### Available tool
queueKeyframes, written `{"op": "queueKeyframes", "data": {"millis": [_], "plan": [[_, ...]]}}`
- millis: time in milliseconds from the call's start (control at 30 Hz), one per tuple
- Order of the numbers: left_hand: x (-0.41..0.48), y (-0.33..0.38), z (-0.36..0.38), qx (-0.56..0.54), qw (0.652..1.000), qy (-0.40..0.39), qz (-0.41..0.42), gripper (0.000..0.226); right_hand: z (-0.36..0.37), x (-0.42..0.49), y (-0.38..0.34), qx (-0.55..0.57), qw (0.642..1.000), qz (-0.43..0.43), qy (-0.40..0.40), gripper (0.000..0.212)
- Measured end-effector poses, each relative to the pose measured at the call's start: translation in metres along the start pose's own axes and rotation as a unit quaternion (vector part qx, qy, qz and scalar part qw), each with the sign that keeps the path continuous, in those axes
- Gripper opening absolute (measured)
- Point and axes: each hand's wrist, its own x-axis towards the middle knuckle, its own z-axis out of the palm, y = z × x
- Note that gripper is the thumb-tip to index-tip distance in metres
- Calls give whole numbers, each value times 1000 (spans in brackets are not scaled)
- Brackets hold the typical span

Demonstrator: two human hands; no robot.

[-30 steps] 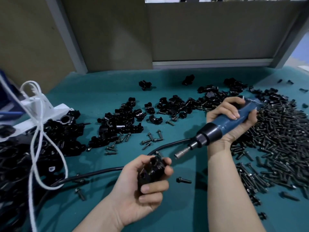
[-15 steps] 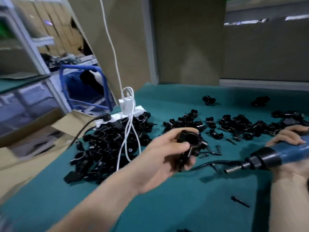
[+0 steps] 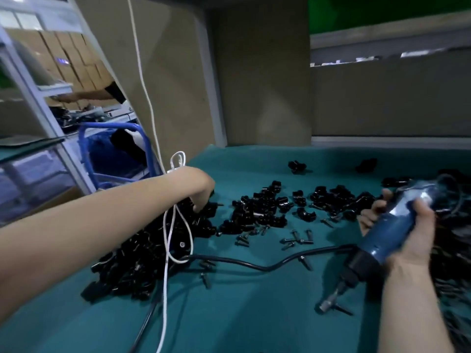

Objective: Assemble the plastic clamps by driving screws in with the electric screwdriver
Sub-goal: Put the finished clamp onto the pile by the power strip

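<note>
1. The table, covered with a teal mat, fills the lower part of the view, and beige partition panels stand along its far edge
2. The cartons on a shelf at the far left carry some marking, but it is too blurred to read; the same is true for the tool body
3. The big pile of clamps, all black plastic, lies on the left part of the mat. The left hand reaches to the far end of this pile with the fingers pointing down into the clamps. The fingertips are hidden, so I cannot tell if they pinch a piece or only touch it
4. A heap of screws, blurred, lies at the right edge, just beside the right forearm
5. A looser group of clamps lies in the middle, between the two hands and apart from both
6. The right hand grasps the blue electric screwdriver with the fingers wrapped round its body. The tool is tilted, with its bit pointing down and close to the mat, well apart from the left hand
7. A blue metal frame stands beyond the left edge of the table
8. A black cable crosses the mat between the hands, and a white cable hangs from above over the big pile, near the left wrist
9. Some loose screws lie scattered in front of the middle group
</note>
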Motion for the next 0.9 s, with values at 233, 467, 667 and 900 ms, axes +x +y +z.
{"op": "queueKeyframes", "data": {"millis": [233,467,667,900], "plan": [[35,17,-44,-76,995,65,19,27,-3,-3,-15,-189,978,62,63,50],[128,85,-92,-303,933,164,104,69,-4,-1,-14,-428,895,74,98,49],[208,134,-118,-355,906,187,138,60,-11,2,-18,-588,797,87,105,45],[240,154,-117,-431,846,281,139,12,-19,12,-30,-509,850,41,132,55]]}}
